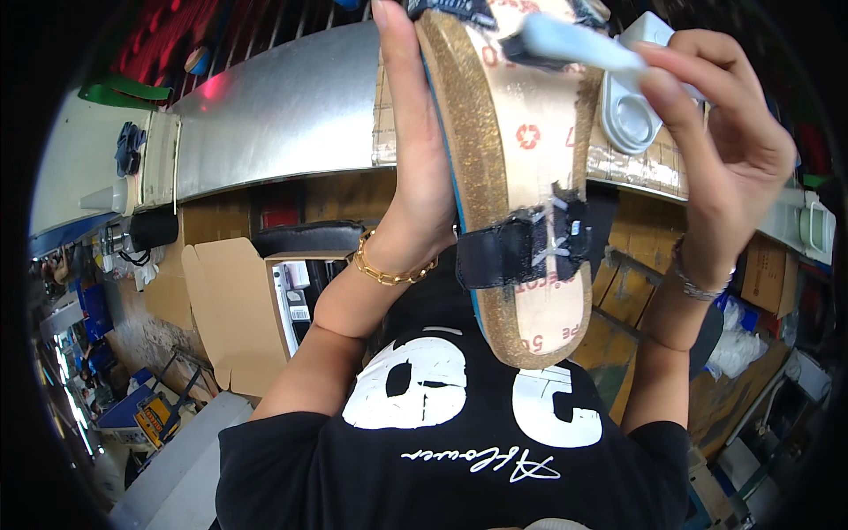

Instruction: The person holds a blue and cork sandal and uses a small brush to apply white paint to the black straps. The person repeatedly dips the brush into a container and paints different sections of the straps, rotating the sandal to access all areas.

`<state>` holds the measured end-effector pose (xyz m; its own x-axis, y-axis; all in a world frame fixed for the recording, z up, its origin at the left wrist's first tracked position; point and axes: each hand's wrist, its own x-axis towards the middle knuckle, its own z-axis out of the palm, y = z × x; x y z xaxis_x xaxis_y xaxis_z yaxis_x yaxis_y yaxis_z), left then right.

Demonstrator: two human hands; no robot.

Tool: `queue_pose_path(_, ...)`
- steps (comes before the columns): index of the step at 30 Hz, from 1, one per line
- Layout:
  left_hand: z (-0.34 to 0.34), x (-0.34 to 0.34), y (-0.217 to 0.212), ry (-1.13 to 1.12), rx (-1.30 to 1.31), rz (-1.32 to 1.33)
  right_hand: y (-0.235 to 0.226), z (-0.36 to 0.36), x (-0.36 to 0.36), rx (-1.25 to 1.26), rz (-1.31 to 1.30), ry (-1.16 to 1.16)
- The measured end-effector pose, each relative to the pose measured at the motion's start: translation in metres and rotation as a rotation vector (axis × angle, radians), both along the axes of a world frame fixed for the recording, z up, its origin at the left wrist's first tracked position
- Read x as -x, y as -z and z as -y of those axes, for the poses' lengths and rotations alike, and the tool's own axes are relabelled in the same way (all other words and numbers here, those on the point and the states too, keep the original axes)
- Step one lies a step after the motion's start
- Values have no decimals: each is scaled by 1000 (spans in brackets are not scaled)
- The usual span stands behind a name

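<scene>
A sandal footbed (543, 132) with a brown cork rim and a pale face with red print stands tilted in front of my chest. Black strap pieces cross it near its lower end (503, 256) and at its top. My left hand (424, 168) grips its left side, thumb along the edge and the other fingers hidden behind. Between thumb and fingers, my right hand (720, 132) pinches the pale blue handle of a brush (579, 46). The brush's dark, blurred tip is at the upper strap area; whether it touches I cannot tell.
Behind the footbed, a white plastic container (629, 122) stands on a cardboard-covered ledge. A shiny metal bench edge (283, 106) runs across the left, with dark bars (274, 31) beyond it. An open cardboard box (225, 309) sits left of my left arm.
</scene>
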<state>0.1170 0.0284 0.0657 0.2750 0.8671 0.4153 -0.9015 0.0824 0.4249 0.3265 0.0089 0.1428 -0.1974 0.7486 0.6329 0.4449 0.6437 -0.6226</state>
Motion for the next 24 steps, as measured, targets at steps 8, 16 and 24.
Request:
queue_pose_path(8,-10,8,-7,-597,330,-514,20,53,10,209,29,206)
queue_pose_path(16,-16,0,2,-851,369,-634,10,69,17,-21,258,240)
queue_pose_path(24,-20,7,3,-691,318,-579,12,60,15,13,148,160)
